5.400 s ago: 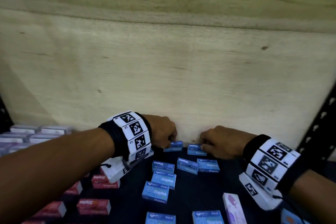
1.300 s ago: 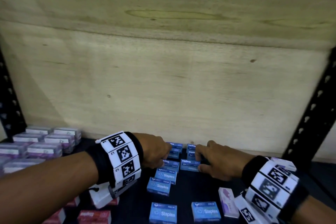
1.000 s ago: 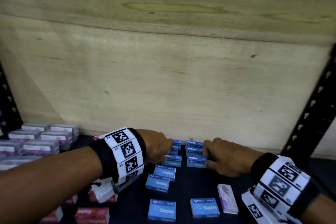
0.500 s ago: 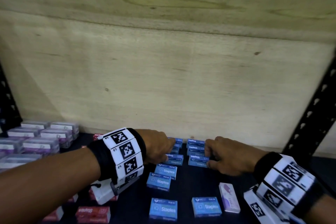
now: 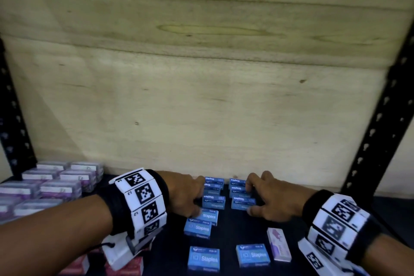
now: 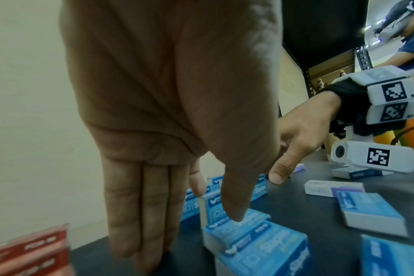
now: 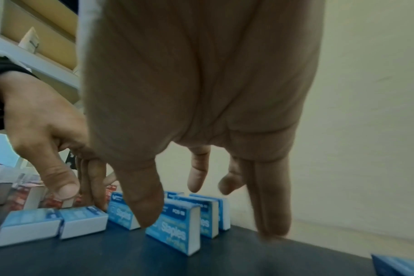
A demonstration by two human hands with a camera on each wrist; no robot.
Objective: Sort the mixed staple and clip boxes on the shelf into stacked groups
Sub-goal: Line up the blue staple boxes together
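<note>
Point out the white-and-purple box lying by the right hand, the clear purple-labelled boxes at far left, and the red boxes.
white-and-purple box [image 5: 279, 244], head view, middle of its top face.
clear purple-labelled boxes [image 5: 60, 188], head view, lid of one box in the group.
red boxes [image 6: 28, 248], left wrist view, front face of the stack.

Head overhead; wrists close, facing inward.

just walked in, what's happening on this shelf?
A person is sorting boxes. The left hand and right hand are at two rows of blue staple boxes by the plywood back wall. More blue boxes lie loose in front; purple boxes are grouped left.
</note>
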